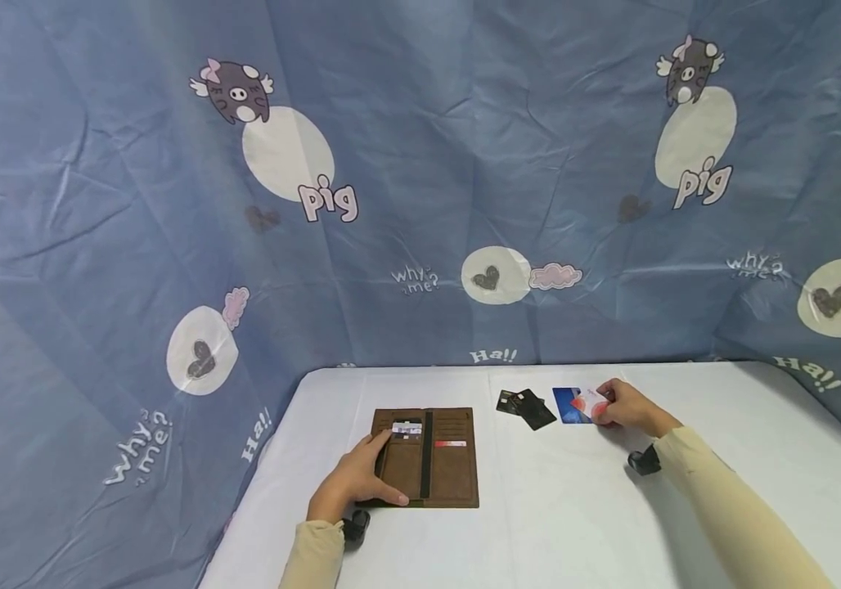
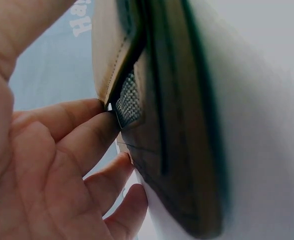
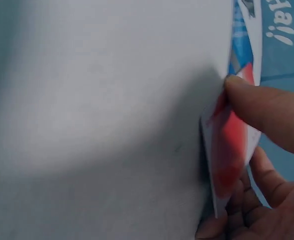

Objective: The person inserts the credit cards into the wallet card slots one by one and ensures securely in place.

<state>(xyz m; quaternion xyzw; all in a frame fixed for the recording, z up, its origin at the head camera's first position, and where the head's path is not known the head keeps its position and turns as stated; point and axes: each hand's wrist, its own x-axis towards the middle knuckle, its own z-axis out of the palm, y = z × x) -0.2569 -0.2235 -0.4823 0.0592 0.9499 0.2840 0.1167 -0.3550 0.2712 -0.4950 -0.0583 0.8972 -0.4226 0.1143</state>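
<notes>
A brown long wallet (image 1: 457, 474) lies spread on the white table, a dark strap down its middle. My left hand (image 1: 353, 478) rests over its left side, thumb at the near edge and fingers spread toward the upper left. In the left wrist view, fingertips touch the wallet's edge (image 2: 112, 85). A card (image 1: 407, 429) pokes out of a left slot, and a red-and-white one (image 1: 451, 443) out of a right slot. Between thumb and fingers, my right hand (image 1: 630, 407) pinches a white-and-red card (image 3: 229, 145), which overlaps a blue card (image 1: 566, 402).
Two black cards, a front one (image 1: 534, 409) partly covering another (image 1: 505, 402), lie between the wallet and the blue card. A blue patterned curtain (image 1: 391, 327) hangs behind and beside the white table (image 1: 523, 523).
</notes>
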